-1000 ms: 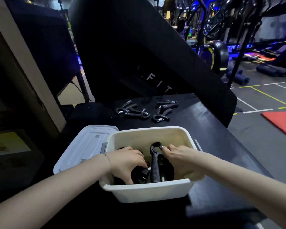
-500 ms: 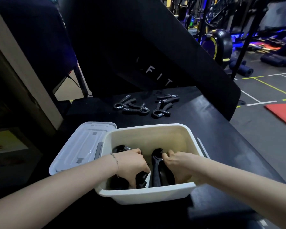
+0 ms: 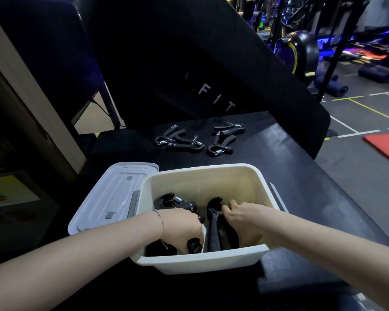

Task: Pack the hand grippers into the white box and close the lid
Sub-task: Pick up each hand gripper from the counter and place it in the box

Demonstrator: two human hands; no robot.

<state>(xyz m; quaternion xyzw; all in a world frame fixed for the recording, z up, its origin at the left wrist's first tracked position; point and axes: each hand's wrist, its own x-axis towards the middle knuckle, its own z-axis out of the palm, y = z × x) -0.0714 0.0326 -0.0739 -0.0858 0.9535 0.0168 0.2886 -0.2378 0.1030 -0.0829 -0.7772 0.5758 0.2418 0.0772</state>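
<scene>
Black hand grippers sit in the white box [image 3: 200, 264]: the left hand [image 3: 182, 230] curls round one [image 3: 177, 204] at the box's left, and the right hand [image 3: 245, 217] pinches the looped head of another [image 3: 213, 227], whose long axis runs near to far. Four more grippers [image 3: 198, 140] lie on the black table [image 3: 301, 176] straight beyond the box, well apart from both hands and about equally near each. Just left of the box, touching it, lies the lid [image 3: 112, 196].

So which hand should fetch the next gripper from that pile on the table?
Probably either: the loose hand grippers lie centred beyond the white box. The right hand looks slightly nearer; the left hand sits deeper.
</scene>
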